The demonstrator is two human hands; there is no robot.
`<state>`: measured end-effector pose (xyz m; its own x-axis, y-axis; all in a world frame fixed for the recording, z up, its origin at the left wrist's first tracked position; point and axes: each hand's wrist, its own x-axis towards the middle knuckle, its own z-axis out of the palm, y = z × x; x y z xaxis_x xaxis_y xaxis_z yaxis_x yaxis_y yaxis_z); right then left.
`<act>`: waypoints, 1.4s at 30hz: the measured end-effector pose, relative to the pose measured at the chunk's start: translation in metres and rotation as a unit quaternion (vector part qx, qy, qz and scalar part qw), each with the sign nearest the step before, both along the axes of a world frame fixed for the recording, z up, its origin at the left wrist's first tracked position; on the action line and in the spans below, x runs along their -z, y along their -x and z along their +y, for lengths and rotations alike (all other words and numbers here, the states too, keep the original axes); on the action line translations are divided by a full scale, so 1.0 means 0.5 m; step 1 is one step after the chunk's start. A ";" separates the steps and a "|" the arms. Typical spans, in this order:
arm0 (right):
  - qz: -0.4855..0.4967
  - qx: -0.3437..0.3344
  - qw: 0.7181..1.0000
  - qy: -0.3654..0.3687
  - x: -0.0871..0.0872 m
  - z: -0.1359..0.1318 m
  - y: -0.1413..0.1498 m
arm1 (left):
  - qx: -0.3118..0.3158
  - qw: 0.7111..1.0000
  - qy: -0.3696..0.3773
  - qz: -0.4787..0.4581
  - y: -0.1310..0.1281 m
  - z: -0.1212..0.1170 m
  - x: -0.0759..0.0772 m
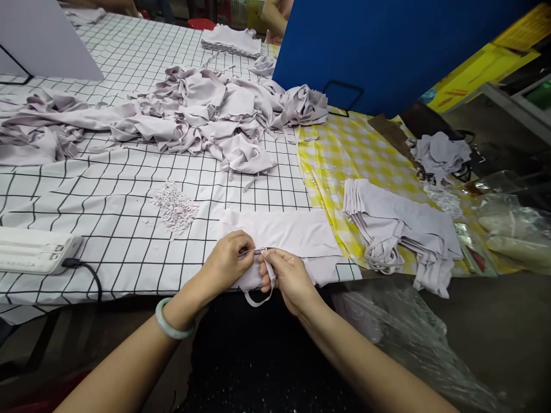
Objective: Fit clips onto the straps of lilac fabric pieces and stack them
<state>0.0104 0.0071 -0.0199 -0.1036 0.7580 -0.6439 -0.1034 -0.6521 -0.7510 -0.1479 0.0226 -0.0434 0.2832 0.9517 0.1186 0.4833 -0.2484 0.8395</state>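
Observation:
At the table's front edge my two hands work close together on a narrow pale lilac strap (259, 302). My left hand (226, 261), a jade-coloured bangle on its wrist, is closed in a pinch on the strap's end. Thumb and fingers of my right hand (289, 279) press on the strap beside a small slider buckle (263, 250), which shows between the hands. Below them the strap hangs in a loop. Flat pale lilac fabric (284, 229) lies under and behind the hands; my fingers hide how the strap joins it.
Crumpled lilac fabric (206, 109) spreads across the grid cloth. A heap of tiny pale bits (174, 209) lies left of my hands, with a white power bank (37, 250) beyond. Stacked strapped pieces (404, 215) rest at right. A blue panel (365, 51) stands behind; a person's arm (275, 17) shows.

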 end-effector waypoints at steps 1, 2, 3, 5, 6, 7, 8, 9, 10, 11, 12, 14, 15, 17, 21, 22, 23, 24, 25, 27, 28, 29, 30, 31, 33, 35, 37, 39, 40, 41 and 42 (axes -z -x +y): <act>-0.003 0.002 1.000 -0.001 0.000 0.000 0.001 | 0.001 1.000 0.004 0.001 0.000 0.000 0.001; -0.006 0.004 1.000 -0.002 -0.001 0.000 0.003 | 0.001 1.000 0.003 0.002 -0.001 0.000 0.002; -0.008 0.004 1.000 -0.004 -0.001 0.000 0.004 | 0.000 1.000 0.001 0.001 -0.001 0.000 0.004; -0.011 0.000 1.000 -0.005 0.000 -0.003 0.010 | 0.000 1.000 -0.005 -0.002 -0.003 -0.001 0.007; -0.011 -0.004 1.000 -0.004 0.000 -0.004 0.012 | -0.001 1.000 -0.008 -0.003 -0.003 -0.002 0.009; -0.009 -0.009 1.000 -0.002 0.000 -0.005 0.015 | -0.001 1.000 -0.009 -0.004 -0.003 -0.002 0.010; -0.005 -0.014 1.000 0.001 0.000 -0.005 0.016 | -0.001 1.000 -0.009 -0.005 -0.002 -0.003 0.010; 0.000 -0.018 1.000 0.005 0.000 -0.005 0.017 | 0.001 1.000 -0.010 -0.006 0.000 -0.003 0.010; 0.006 -0.021 1.000 0.009 -0.001 -0.004 0.016 | 0.006 1.000 -0.012 -0.007 0.001 -0.003 0.010; 0.012 -0.024 1.000 0.015 -0.002 -0.001 0.014 | 0.014 1.000 -0.014 -0.008 0.003 -0.003 0.009; 0.016 -0.027 0.999 0.022 -0.003 0.002 0.012 | 0.022 1.000 -0.015 -0.009 0.005 -0.002 0.009; 0.024 -0.034 0.998 0.044 -0.007 0.012 0.007 | 0.029 0.999 -0.017 -0.008 0.006 0.000 0.011; 0.030 -0.038 0.997 0.063 -0.008 0.017 0.007 | 0.026 0.999 -0.019 -0.007 0.005 0.002 0.012; 0.053 -0.045 0.991 0.111 -0.012 0.022 0.009 | 0.014 1.000 -0.025 -0.002 0.000 0.002 0.017; 0.058 -0.063 0.988 0.132 -0.021 -0.005 0.005 | 0.021 0.999 -0.044 0.007 0.005 -0.007 0.019; 0.033 -0.076 0.991 0.101 -0.023 -0.018 -0.007 | 0.032 0.998 -0.050 0.010 0.015 -0.009 0.016; -0.008 -0.089 0.994 0.056 -0.025 -0.031 -0.026 | 0.038 0.997 -0.060 0.015 0.028 -0.011 0.012; -0.064 -0.096 0.993 0.001 -0.026 -0.040 -0.052 | 0.032 0.996 -0.076 0.027 0.043 -0.010 0.007; -0.134 -0.094 0.985 -0.060 -0.027 -0.044 -0.083 | 0.010 0.994 -0.097 0.049 0.060 -0.005 0.003; -0.293 -0.064 0.938 -0.177 -0.024 -0.026 -0.153 | -0.074 0.980 -0.132 0.126 0.090 0.015 -0.006; -0.364 -0.046 0.903 -0.223 -0.022 -0.003 -0.187 | -0.116 0.968 -0.137 0.174 0.100 0.030 -0.009; -0.421 -0.033 0.868 -0.262 -0.018 0.027 -0.217 | -0.145 0.956 -0.130 0.221 0.107 0.049 -0.012; -0.460 -0.029 0.838 -0.293 -0.013 0.063 -0.241 | -0.157 0.945 -0.113 0.264 0.109 0.068 -0.015; -0.485 -0.032 0.817 -0.311 -0.006 0.101 -0.257 | -0.154 0.937 -0.090 0.300 0.108 0.088 -0.019; -0.500 -0.050 0.808 -0.306 0.011 0.172 -0.268 | -0.108 0.931 -0.033 0.347 0.100 0.123 -0.032; -0.488 -0.066 0.822 -0.286 0.027 0.218 -0.259 | -0.043 0.928 0.021 0.370 0.093 0.146 -0.049; -0.471 -0.067 0.832 -0.287 0.036 0.231 -0.243 | 0.003 0.925 0.053 0.375 0.090 0.153 -0.070; -0.464 -0.050 0.829 -0.309 0.035 0.214 -0.233 | 0.002 0.933 0.075 0.352 0.094 0.141 -0.090; -0.444 -0.029 0.837 -0.319 0.029 0.199 -0.232 | -0.014 0.942 0.086 0.325 0.099 0.130 -0.100; -0.402 -0.004 0.856 -0.325 0.022 0.180 -0.233 | -0.034 0.953 0.107 0.282 0.106 0.118 -0.109; -0.338 0.024 0.883 -0.325 0.011 0.160 -0.238 | -0.058 0.964 0.125 0.228 0.114 0.106 -0.118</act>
